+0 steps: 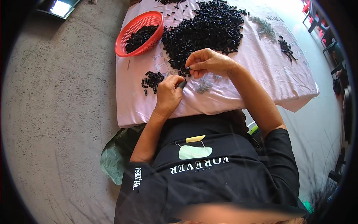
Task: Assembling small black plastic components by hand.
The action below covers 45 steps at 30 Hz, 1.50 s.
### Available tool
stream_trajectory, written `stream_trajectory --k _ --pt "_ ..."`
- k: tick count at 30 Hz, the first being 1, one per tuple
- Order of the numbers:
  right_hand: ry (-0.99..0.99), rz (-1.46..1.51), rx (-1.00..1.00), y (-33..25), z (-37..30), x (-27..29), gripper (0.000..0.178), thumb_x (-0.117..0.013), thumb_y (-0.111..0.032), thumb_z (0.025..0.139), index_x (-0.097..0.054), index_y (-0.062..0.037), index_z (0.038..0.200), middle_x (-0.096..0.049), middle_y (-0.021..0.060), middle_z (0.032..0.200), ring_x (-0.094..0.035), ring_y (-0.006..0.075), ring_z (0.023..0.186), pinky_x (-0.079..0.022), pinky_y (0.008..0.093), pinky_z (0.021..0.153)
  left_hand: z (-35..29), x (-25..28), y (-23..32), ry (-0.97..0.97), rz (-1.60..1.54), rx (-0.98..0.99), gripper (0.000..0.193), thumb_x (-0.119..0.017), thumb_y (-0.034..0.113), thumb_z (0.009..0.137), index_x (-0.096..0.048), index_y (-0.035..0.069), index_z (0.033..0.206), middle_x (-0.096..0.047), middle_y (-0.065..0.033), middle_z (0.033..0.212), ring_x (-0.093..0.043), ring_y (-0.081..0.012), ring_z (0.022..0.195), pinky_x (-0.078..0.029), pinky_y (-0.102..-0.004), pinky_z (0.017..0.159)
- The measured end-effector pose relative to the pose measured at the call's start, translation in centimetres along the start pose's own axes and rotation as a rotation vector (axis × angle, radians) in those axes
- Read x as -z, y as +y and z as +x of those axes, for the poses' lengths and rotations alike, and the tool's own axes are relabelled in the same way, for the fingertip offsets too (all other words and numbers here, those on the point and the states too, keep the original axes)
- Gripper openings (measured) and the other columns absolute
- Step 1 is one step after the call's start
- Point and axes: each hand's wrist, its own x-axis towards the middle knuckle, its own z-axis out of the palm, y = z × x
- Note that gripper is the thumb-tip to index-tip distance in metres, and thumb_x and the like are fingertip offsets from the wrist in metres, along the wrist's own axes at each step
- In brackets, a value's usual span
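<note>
My left hand [168, 95] is closed near the front of the cloth, fingers curled toward a thumb with a dark cover [182, 85]. What it grips is hidden. Just to its right and a little farther off, my right hand [210, 62] pinches something tiny at its fingertips, too small to name. Beyond both hands spreads a large heap of small black plastic pieces [209, 31]. Beside my left hand lies a smaller group of black pieces [153, 80]. Below my right hand sits a little pile of thin, silvery metal parts [203, 86].
A red perforated basket [158, 41] holding black pieces stands at the far left of the pink-clothed table [130, 100]. More silvery parts [263, 28] and some dark pieces [286, 49] lie at the far right. A green sack [113, 156] hangs below the near left corner.
</note>
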Motion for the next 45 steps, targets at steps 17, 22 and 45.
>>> stream_trajectory --k 17,22,45 --pt "0.027 -0.012 -0.039 0.0 -0.1 0.0 0.013 -0.06 -0.013 0.096 -0.063 -0.0016 0.101 -0.069 0.0041 0.085 -0.066 0.0075 0.071 -0.053 0.0195 0.064 0.4 0.2 1.6 0.034 -0.374 0.22 0.015 -0.064 -0.01 0.084 -0.065 -0.001 0.096 -0.067 -0.0023 0.087 -0.064 -0.0066 0.08 -0.051 -0.0213 0.076" --pt "0.01 -0.012 -0.024 0.1 0.0 0.1 0.015 -0.061 -0.012 0.095 -0.064 0.0004 0.103 -0.069 0.0061 0.087 -0.067 0.0099 0.073 -0.056 0.0215 0.068 1.0 0.5 2.0 0.069 -0.453 0.199 0.02 -0.061 -0.015 0.082 -0.065 -0.002 0.098 -0.067 -0.0028 0.09 -0.064 -0.0076 0.083 -0.052 -0.0217 0.079" --pt "-0.033 -0.005 -0.001 0.6 0.3 0.0 0.015 -0.06 -0.013 0.096 -0.065 0.0 0.103 -0.069 0.0043 0.084 -0.067 0.009 0.072 -0.054 0.0206 0.066 0.7 0.0 1.1 0.123 -0.419 0.014 0.024 -0.059 -0.02 0.078 -0.066 -0.003 0.095 -0.065 -0.0081 0.099 -0.063 -0.0122 0.091 -0.051 -0.0248 0.087"
